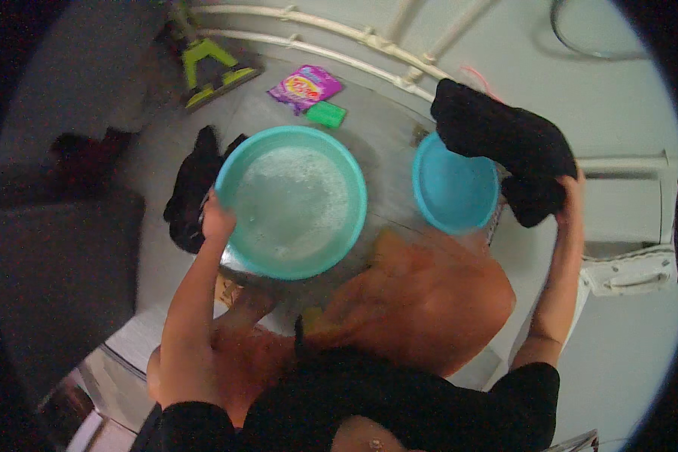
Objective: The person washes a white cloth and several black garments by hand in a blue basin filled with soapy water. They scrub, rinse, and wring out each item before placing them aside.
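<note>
A large teal basin (361,188) of cloudy, foamy water stands on the floor in front of me. My left hand (219,218) is closed on its left rim, the fingers partly hidden. Beside that hand, on the outer side of the basin, lies a dark cloth heap (188,200). My right hand (571,197) is raised on the right, gripping a bunched black garment (508,135). The garment hangs over the far right edge of a smaller blue basin (456,188), whose inside looks plain blue.
Beyond the teal basin lie a purple packet (306,87) and a green block (326,114). A green-and-grey floor tool (207,71) leans at the far left. White pipes (331,53) run along the wall. My bent knee (448,301) sits close to the blue basin.
</note>
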Available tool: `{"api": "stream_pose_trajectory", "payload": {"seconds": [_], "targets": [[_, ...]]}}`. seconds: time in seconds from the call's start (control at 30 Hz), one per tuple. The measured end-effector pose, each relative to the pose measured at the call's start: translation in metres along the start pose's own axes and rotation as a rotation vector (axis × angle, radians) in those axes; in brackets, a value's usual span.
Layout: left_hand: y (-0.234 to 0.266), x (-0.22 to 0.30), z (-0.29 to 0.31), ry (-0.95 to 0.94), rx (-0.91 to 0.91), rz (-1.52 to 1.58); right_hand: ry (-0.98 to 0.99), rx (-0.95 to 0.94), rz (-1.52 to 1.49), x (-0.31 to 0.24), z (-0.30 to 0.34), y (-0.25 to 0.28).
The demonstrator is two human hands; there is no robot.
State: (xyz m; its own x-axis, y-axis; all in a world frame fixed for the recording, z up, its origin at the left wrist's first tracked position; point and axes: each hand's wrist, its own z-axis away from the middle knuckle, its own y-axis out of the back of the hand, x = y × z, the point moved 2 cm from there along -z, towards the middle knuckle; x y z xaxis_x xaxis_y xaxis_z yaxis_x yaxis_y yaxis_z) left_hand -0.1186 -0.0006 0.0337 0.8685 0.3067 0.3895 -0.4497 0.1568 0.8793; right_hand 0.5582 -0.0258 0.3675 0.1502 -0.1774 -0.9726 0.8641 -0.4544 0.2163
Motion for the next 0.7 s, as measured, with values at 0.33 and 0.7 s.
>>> {"api": "stream_pose_trajectory", "payload": {"seconds": [0.33,0.7], "targets": [[0.009,0.02,0.006,0.27,-0.067,0.214,0.271,-0.886,0.627,-0.071,0.044,-0.221],[-0.029,0.075,0.044,-0.175,-0.136,0.009,0.515,-1.182,1.018,0.211,0.066,-0.423]]}}
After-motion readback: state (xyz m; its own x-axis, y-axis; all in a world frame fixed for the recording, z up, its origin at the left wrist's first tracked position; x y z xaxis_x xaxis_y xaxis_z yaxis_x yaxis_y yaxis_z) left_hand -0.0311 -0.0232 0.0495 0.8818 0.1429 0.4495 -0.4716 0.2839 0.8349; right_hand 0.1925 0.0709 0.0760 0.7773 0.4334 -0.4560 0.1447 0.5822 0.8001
